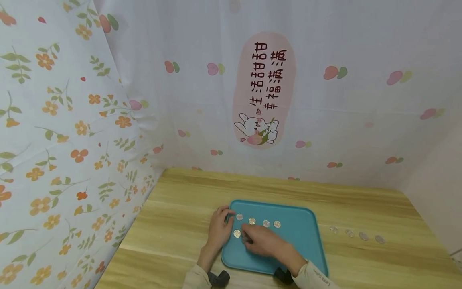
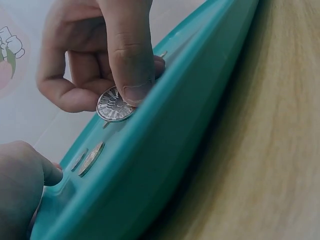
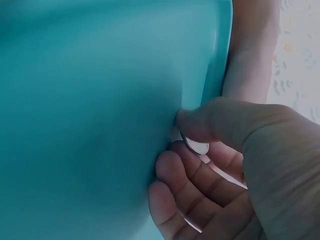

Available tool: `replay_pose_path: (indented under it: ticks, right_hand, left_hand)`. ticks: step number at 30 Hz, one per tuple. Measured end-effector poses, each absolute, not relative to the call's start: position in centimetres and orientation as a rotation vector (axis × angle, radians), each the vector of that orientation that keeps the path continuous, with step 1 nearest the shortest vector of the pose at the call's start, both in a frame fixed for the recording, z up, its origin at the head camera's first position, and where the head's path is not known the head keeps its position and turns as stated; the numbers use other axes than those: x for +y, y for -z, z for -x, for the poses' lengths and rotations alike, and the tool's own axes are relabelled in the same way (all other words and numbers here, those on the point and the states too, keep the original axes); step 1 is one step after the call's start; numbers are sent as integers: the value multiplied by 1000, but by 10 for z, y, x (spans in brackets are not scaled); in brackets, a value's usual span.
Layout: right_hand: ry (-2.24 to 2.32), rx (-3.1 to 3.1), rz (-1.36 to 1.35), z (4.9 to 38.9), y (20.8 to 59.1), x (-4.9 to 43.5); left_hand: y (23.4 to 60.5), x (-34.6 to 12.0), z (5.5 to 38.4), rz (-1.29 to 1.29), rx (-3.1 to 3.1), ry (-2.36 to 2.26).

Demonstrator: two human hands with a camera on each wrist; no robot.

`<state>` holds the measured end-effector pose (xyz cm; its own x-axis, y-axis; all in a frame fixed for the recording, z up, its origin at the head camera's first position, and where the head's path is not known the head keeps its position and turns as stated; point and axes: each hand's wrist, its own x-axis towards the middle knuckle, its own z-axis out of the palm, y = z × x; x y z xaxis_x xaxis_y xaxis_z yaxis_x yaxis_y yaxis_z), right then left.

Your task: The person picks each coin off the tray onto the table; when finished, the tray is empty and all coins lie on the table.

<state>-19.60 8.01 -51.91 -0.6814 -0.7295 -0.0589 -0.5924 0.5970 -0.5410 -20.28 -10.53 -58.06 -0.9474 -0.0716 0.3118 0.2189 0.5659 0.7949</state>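
My right hand [image 1: 263, 240] is over the left part of a blue tray [image 1: 296, 253], pinching a silver coin [image 2: 115, 105] between thumb and fingers. In the right wrist view that coin [image 3: 196, 145] is partly hidden by the thumb. Several coins lie flat in the tray: a row near its far side, including a coin [image 1: 266, 223], and another coin [image 1: 236, 233] nearer, just left of the right hand. At the tray's left rim rests my left hand [image 1: 220, 226], its fingers loosely bent and its fingertips beside the far-left coin [image 1: 239, 216].
Several more coins [image 1: 363, 236] lie in a row on the wooden table [image 1: 180, 224], right of the tray. A patterned curtain [image 1: 202, 120] hangs behind the table and along its left side. Dark wrist devices [image 1: 219, 279] sit near both sleeves.
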Motion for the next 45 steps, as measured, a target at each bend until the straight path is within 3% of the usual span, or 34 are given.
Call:
replay_pose_path:
  ticks: [22, 36, 45]
  right_hand:
    - [465, 2698, 1220, 191, 517, 87]
    - [877, 2781, 932, 198, 501, 161]
    - [921, 3142, 750, 199, 498, 223]
  left_hand:
    - [580, -104, 201, 89, -2508, 1323]
    - [579, -107, 200, 92, -2481, 1340]
    - [581, -104, 201, 95, -2484, 1353]
